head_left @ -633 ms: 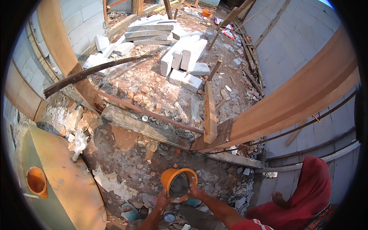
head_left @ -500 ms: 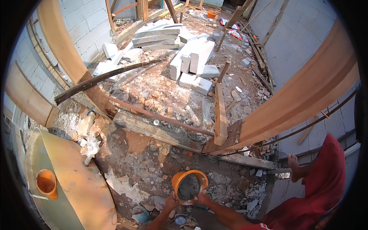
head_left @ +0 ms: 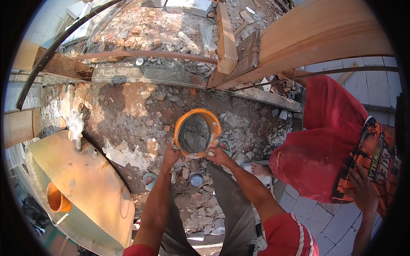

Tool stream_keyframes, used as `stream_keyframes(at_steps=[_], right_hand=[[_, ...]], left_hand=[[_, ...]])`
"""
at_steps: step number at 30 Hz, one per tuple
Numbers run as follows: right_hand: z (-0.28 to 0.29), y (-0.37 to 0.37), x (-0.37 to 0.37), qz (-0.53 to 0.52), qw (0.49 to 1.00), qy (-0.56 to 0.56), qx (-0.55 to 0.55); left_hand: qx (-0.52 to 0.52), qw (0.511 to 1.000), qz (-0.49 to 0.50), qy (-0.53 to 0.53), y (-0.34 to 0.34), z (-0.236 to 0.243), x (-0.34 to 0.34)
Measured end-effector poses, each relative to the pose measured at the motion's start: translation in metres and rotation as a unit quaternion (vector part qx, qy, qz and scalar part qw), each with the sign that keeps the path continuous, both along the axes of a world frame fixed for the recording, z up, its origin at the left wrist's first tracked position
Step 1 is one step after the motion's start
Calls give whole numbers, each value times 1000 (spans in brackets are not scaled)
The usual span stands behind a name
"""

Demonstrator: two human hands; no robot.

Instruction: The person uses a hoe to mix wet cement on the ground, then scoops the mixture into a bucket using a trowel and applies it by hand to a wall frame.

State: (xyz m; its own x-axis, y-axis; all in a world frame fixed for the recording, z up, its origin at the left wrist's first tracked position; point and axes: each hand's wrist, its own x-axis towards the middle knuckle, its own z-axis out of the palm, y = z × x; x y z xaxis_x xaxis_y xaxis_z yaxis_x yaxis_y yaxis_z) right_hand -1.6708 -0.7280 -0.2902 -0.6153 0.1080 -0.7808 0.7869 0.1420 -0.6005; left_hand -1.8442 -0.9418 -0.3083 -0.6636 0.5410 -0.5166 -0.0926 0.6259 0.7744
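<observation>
An orange bucket [head_left: 214,124] with grey wet material [head_left: 192,138] inside sits in the middle of the view, above my legs. My left hand [head_left: 171,153] is closed on its rim or handle at the lower left side. My right hand [head_left: 216,155] grips it at the lower right side. Below the bucket, between my feet, lies a small round grey-blue item [head_left: 196,179]. Around them is a floor [head_left: 128,106] of dirt and broken rubble.
A cream curved tank [head_left: 85,179] with an orange pail [head_left: 58,198] on it stands left. A person in red [head_left: 316,153] is close right, bare foot [head_left: 259,169] near mine. Wooden beams [head_left: 303,30], a low concrete edge [head_left: 145,74] and a taut string cross ahead.
My view has tilted down, so the bucket and my hands appear higher in the picture. The other person's foot has moved down and left, and more of that person now shows.
</observation>
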Motion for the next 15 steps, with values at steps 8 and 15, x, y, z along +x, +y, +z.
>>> stream_keyframes(at_steps=[8,15], right_hand=[[1,-13,-1,-81,995,33,-51],[82,-5,-8,-167,985,-7,-33]], left_hand=[[16,976,110,-186,-29,-18,-21],[18,956,175,-236,-35,-1,-23]])
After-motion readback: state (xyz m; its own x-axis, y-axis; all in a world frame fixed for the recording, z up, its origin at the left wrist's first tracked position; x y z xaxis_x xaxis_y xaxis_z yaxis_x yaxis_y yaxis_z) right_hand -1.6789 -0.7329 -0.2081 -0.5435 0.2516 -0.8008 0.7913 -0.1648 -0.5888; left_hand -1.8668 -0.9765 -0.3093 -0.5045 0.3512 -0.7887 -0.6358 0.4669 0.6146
